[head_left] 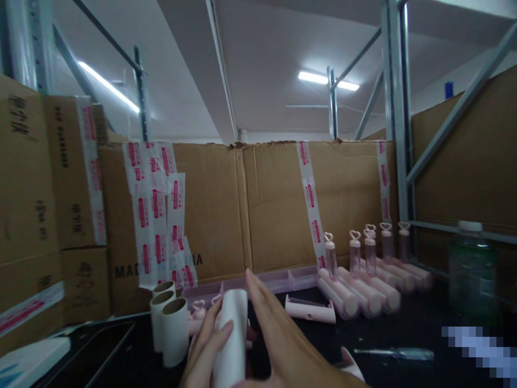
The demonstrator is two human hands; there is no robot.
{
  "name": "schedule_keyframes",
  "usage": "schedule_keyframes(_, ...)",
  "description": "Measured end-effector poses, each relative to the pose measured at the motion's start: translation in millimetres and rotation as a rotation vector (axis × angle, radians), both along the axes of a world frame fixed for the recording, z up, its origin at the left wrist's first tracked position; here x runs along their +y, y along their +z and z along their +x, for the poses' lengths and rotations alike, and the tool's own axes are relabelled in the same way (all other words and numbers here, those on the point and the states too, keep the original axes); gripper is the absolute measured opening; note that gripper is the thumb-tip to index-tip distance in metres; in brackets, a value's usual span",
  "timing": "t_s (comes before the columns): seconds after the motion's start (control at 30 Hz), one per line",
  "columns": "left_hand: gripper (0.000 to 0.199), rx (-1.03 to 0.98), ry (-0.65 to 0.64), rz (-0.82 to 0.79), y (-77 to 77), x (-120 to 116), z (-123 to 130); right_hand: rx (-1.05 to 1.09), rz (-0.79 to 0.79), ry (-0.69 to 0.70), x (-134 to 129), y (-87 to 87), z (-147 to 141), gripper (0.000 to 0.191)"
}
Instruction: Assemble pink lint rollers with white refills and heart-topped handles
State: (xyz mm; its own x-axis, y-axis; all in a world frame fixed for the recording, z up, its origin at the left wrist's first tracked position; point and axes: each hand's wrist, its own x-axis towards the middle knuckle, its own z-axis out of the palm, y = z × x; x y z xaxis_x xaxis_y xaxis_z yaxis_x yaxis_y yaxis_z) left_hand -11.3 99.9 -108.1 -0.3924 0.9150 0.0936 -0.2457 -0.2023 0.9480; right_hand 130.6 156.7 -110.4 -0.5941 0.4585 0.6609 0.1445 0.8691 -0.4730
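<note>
- Left hand [204, 353], bottom centre: fingers curled round a white cylinder [232, 337], gripping it nearly upright!
- Right hand [278, 339], just right of it: open, fingers stretched straight; whether its palm touches, I can't tell.
- Lower left: three white tubes [175, 339] standing bunched.
- Centre, behind the hands: a lilac tray [278, 283].
- Lower right: pink cylinders [361, 288] lying side by side, heart-topped pieces [355, 256] upright behind, a screwdriver [412, 353] nearer.
- Far right: a capped bottle [472, 275].

white roll [237, 345] | smooth, cylindrical | near upright, slightly tilted | in left hand [204, 347]
</note>
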Motion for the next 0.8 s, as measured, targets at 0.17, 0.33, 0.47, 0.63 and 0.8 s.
schedule_keyframes(0.17,0.065,-0.082,-0.006,0.117,19.6,-7,-2,0.052,-0.048,-0.290,13,22.9,27,0.033)
schedule_keyframes(0.33,0.054,-0.053,0.098,0.112,20.9,-10,-4,-0.492,-0.192,-0.285,15,40.4,69,0.018)
schedule_keyframes(0.47,0.051,-0.002,0.084,0.106,17.2,-12,-3,-0.650,-0.268,-0.279,-2,41.3,88,0.026)
schedule_keyframes(0.63,0.051,0.001,0.096,0.099,15.4,-11,-6,-0.698,-0.320,-0.274,-18,29.6,79,0.025)
schedule_keyframes(0.8,0.049,0.028,0.121,0.110,14.4,-6,-12,-0.609,-0.332,-0.295,-18,25.6,75,0.019)
